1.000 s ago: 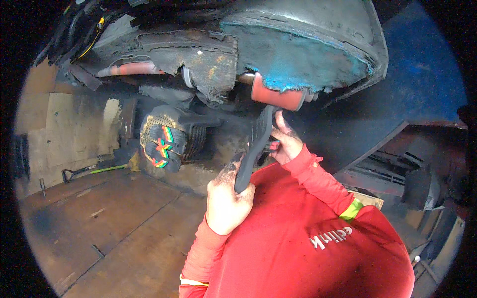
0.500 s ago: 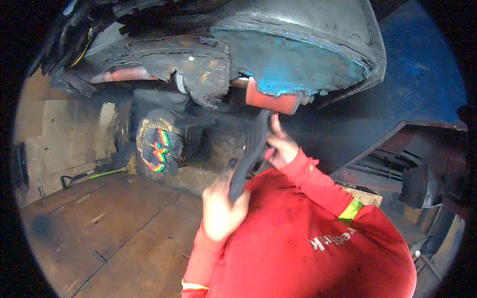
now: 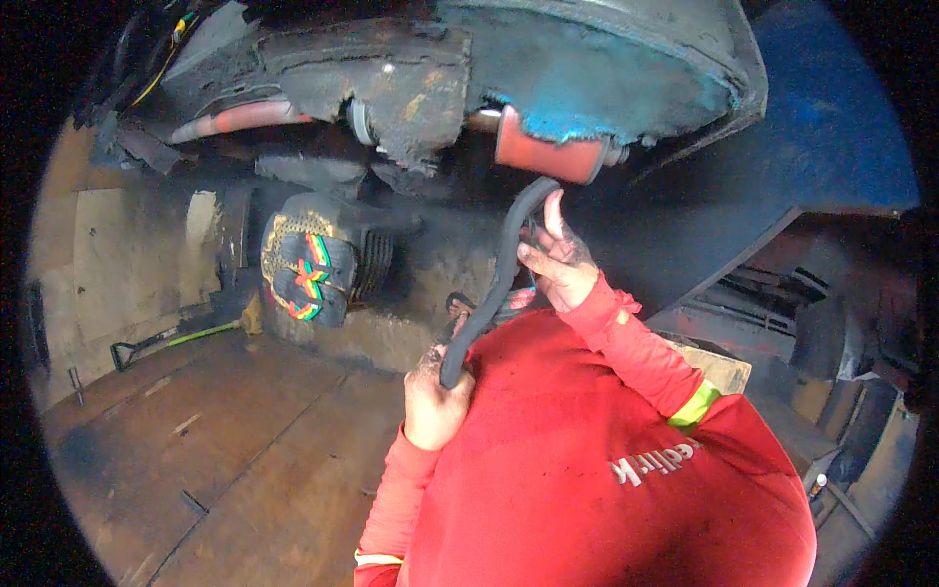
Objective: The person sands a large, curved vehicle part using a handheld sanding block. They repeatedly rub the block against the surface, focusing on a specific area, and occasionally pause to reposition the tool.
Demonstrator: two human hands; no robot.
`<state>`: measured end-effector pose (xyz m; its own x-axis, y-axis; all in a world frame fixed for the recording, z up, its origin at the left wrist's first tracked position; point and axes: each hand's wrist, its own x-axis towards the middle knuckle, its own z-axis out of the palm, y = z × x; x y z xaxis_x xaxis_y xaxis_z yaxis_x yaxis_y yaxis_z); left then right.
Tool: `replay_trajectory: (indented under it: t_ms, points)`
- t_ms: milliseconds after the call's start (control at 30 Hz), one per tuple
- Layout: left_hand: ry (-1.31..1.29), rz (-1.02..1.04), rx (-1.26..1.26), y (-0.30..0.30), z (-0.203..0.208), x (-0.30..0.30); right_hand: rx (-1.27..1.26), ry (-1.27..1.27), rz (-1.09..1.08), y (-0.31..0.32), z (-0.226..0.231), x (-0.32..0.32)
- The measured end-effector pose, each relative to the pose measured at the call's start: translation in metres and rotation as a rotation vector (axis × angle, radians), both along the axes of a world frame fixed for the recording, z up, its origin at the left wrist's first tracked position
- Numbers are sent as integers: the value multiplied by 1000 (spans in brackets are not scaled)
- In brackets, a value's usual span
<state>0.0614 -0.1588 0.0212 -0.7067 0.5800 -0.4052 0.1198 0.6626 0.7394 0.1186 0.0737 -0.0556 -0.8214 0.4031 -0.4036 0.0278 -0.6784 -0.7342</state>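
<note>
A long black curved strip (image 3: 501,279), rubbery-looking and seen edge-on, slants across in front of my chest. My left hand (image 3: 437,401) is closed round its lower end, with dark smudges on the fingers. Near the bent upper end, my right hand (image 3: 559,262) has a finger against the strip and another digit pointing up beside the tip. Some of the right fingers are hidden behind it. Just above the tip, apart from it in the picture, hangs an orange-red exhaust muffler (image 3: 548,147). Something small and patterned (image 3: 518,301) shows behind the strip; I cannot make it out.
Overhead is a worn car underside with a torn dark panel (image 3: 416,83) and a blue-stained panel (image 3: 606,78). A perforated tan object (image 3: 284,240) at left carries black pieces with red, yellow and green straps (image 3: 313,279). A green-handled tool (image 3: 201,335) lies by the wall on the brown floor (image 3: 225,421).
The strip is more bent, and its upper end now shows apart from the muffler. My right hand has shifted slightly right and down. The surroundings have slid upward a little in the view.
</note>
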Motion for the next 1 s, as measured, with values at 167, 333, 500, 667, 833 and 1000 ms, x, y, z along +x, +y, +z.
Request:
replay_trajectory:
  t_ms: [167,333,500,667,833,1000]
  points:
    - [-25,-79,291,-13,-59,-7,704,7,8,-17,-16,1]
    - [-10,-32,500,51,-61,-32,1050,10,-3,-21,-24,8]
    - [-21,-95,430,123,-43,-62,829,-48,57,-14,-18,5]
    - [182,-160,243,149,-29,-72,766,-36,190,2,-18,-7]
    - [139,-104,212,159,-17,-77,620,-108,321,8,-34,-13]
    - [181,-129,95,170,-30,-78,601,151,159,11,-53,-15]
